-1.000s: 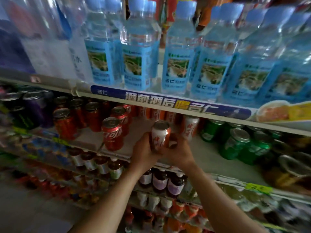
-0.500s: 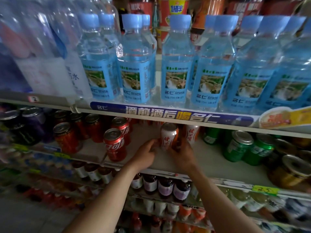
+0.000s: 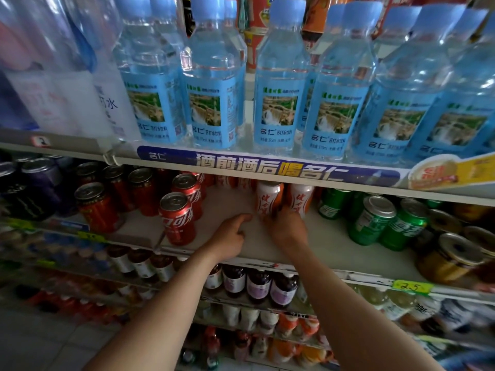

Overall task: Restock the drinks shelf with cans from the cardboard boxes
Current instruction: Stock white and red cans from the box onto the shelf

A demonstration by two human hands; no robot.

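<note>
A white and orange can [image 3: 269, 200] stands upright deep on the middle drinks shelf [image 3: 334, 245], just under the shelf above. My right hand [image 3: 288, 228] wraps its fingers around the can's lower part. A second can of the same kind [image 3: 301, 199] stands right beside it. My left hand [image 3: 230, 236] rests on the bare shelf board just left of the can, thumb pointing toward it, fingers loosely curled, holding nothing. No cardboard box is in view.
Red cola cans [image 3: 178, 218] stand to the left and green cans [image 3: 375, 220] to the right of a bare strip of shelf. Blue water bottles [image 3: 278, 103] fill the shelf above, whose banner edge [image 3: 267, 170] hangs low. Small bottles [image 3: 258, 285] line the shelf below.
Both hands carried the can from the shelf's front edge to the back and set it down next to the other white can. My left hand has come off it.
</note>
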